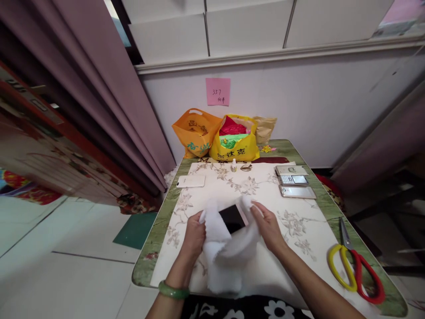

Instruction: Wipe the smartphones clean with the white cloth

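Note:
A white cloth (223,270) with a scalloped edge hangs between my two hands over the near middle of the table. My left hand (195,232), below a green bangle, pinches its left side. On the right, my right hand (268,226) has fingers closed on the cloth's upper right edge. Between the folds shows a smartphone (233,219) with a dark screen and a pale border. The cloth hides its lower and left parts, and I cannot tell whether a hand grips it through the cloth.
Along the right lie several phones (298,192) and large scissors (347,248) with yellow and red handles. A white phone (191,181) lies at left. At the back stand a small bottle (234,165), an orange bag (195,133), a yellow bag (235,153) and a brown pouch (264,129).

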Motion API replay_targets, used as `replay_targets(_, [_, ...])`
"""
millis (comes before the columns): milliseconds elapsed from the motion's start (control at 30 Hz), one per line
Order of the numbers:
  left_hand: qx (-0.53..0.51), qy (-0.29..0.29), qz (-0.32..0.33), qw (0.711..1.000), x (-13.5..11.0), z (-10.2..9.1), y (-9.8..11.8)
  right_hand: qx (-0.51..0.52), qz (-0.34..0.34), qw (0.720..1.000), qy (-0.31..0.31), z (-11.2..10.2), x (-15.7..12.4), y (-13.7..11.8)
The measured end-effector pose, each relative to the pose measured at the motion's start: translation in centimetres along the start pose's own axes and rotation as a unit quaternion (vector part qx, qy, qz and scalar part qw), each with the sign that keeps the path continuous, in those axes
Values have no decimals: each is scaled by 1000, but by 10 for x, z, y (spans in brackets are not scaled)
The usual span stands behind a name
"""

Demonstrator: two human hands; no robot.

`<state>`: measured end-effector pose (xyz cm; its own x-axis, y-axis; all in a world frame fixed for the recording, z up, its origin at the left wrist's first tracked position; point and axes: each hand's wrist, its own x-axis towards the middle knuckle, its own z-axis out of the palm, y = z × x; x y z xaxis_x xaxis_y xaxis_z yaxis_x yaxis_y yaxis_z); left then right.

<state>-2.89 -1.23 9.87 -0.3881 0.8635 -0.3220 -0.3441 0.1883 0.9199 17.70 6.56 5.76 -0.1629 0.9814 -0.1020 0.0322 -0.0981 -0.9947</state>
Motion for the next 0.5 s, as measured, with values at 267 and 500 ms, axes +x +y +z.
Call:
replay_targets(267, [-36,42,2,998,3,-9,-2,347,168,919,87,-8,-2,-14])
replay_targets(500, [-108,51,18,993,-2,-14,-1,370,348,860,59,-2,-11,27])
